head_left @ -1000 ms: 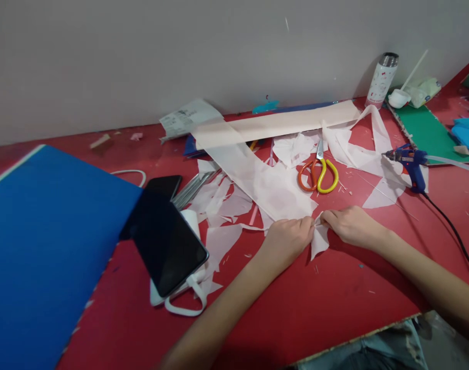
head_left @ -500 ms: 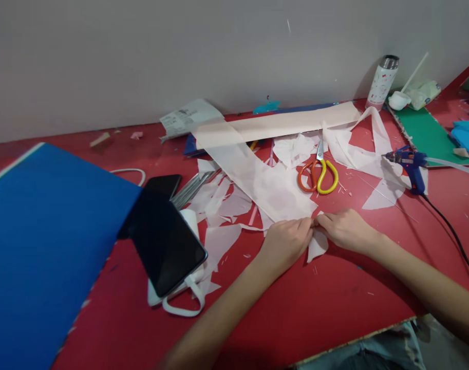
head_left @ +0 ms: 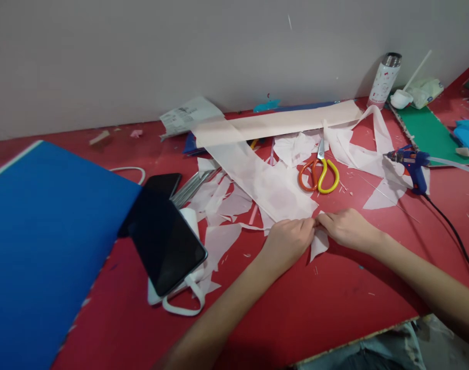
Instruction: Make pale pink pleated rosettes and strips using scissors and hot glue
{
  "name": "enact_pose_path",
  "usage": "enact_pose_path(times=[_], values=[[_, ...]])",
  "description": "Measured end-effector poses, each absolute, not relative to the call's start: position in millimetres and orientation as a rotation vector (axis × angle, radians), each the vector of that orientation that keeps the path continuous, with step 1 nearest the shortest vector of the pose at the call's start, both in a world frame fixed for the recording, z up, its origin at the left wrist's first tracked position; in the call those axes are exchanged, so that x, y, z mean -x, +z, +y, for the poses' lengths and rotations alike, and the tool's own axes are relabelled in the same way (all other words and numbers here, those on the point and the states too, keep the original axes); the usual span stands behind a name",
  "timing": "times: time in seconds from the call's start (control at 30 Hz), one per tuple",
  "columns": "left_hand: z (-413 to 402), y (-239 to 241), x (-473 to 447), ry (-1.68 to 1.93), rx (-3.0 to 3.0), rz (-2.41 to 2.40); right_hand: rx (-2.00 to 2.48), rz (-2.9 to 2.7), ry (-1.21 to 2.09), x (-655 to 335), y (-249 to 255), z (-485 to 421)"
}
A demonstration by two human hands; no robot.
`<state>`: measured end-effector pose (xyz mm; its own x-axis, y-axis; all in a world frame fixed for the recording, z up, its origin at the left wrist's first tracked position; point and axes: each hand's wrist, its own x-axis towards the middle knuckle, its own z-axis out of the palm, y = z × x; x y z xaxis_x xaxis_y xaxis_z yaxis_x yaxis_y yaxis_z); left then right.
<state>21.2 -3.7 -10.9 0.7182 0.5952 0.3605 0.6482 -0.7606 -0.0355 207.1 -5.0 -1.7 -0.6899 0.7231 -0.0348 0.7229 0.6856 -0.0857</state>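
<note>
My left hand (head_left: 290, 240) and my right hand (head_left: 348, 229) meet fingertip to fingertip low over the red table. Both are closed, pinching a small piece of thin whitish paper (head_left: 319, 245) whose pointed end hangs down between them. The pinched part is hidden by my fingers. Just beyond my hands lies a wide strip of pale, translucent paper (head_left: 253, 177), its near end beside my left knuckles. Scissors (head_left: 319, 174) with one orange and one yellow handle rest behind my hands, blades pointing away.
A blue glue gun (head_left: 413, 167) with its cord lies at right, near a green board (head_left: 430, 134) and a flask (head_left: 384, 82). Left are a phone (head_left: 167, 246) with a white cable, metal sticks (head_left: 193, 187), and a blue board (head_left: 57, 246). Paper scraps (head_left: 222, 241) litter the middle.
Almost nothing differs. The view has shifted very slightly, and my hands keep the same pinch on the paper piece.
</note>
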Motion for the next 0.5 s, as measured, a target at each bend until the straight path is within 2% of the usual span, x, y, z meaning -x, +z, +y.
enact_pose_path(times=[0.5], values=[[-4.2,-16.4,-19.8,-0.464,2.749,-1.103,1.441,-2.855,0.202,-223.0,4.9,-5.8]])
